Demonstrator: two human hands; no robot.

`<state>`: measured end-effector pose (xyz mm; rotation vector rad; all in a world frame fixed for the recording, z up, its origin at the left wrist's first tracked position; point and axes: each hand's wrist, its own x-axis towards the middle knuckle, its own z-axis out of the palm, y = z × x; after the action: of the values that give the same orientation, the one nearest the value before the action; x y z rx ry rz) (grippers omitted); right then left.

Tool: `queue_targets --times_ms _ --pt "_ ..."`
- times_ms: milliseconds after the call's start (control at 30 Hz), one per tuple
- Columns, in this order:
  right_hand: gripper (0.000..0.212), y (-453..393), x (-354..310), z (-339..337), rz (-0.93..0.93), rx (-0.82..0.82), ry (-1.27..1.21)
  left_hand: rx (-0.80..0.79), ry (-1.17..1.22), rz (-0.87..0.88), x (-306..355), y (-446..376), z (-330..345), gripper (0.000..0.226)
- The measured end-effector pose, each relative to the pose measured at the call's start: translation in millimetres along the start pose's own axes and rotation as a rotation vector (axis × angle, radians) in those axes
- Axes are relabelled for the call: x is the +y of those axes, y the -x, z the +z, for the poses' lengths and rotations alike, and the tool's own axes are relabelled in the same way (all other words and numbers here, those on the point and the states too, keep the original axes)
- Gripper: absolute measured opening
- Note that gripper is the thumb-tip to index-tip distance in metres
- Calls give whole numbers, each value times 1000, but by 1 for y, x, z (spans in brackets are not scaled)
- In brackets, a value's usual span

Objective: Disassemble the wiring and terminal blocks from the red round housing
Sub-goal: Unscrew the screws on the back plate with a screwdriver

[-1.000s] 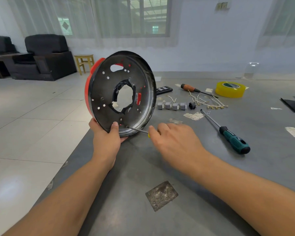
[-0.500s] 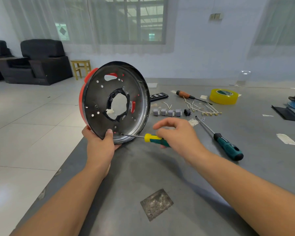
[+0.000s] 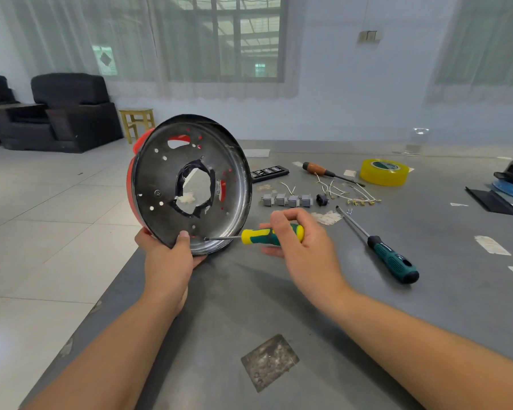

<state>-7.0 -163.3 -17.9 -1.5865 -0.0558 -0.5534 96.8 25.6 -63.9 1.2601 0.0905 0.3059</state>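
Head view: left hand [image 3: 166, 261] grips the lower rim of the red round housing with dark metal plate [image 3: 190, 184], held upright on edge at the near-left grey tabletop [image 3: 308, 335]. Right hand [image 3: 305, 247] curls round the yellow-green screwdriver [image 3: 267, 236], tip at the plate's bottom. Grey terminal blocks [image 3: 288, 200] and loose white wires [image 3: 344, 192] lie far right.

A long teal-handled screwdriver [image 3: 379, 245] lies on the grey table [image 3: 279, 306], just right of the fingers. Beyond them sit an orange-handled screwdriver [image 3: 323, 170], a yellow tape roll [image 3: 384, 172] and a black remote [image 3: 268, 173]. Far left, black armchairs [image 3: 68, 112] flank a wooden stool [image 3: 137, 121].
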Motion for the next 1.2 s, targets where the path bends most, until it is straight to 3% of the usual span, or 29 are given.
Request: queue_targets --times_ms 100,167,233,333,467,567,633,700,800,933,1000,1067,1133,1200 --pt "57 2 -1 -9 -106 -28 561 8 13 -10 0 0 0 39" --pt "67 -3 -2 -12 -147 36 743 2 14 -14 1 0 0 40" --pt "54 -8 -4 -14 -187 19 739 -2 21 -21 1 0 0 41" --pt "27 -13 -9 -20 -371 -150 776 -8 26 -27 2 0 0 40" --pt "36 -15 -16 -31 -555 -184 901 -22 15 -19 2 3 1 40" --pt "47 -16 -19 -30 -450 -92 951 -24 20 -27 2 4 2 40" --pt "39 -18 -16 -29 -396 -123 847 -21 23 -34 3 4 1 41" --pt "27 -17 -16 -30 -483 -204 833 -15 29 -42 3 3 1 40" --pt "39 -17 -14 -38 -597 -289 894 -9 20 -40 2 2 0 40" --pt "48 -19 -14 -35 -538 -137 989 -11 8 -36 1 2 0 39" --pt "42 -20 -12 -32 -541 -95 987 -9 4 -40 1 2 0 39" --pt "33 -18 -13 -32 -563 -161 896 -6 10 -45 1 1 0 40" --pt "41 -16 -14 -35 -577 -238 834 -5 13 -47 1 2 1 40" --pt "41 -15 -15 -36 -578 -203 871 -4 9 -45 2 2 1 39"
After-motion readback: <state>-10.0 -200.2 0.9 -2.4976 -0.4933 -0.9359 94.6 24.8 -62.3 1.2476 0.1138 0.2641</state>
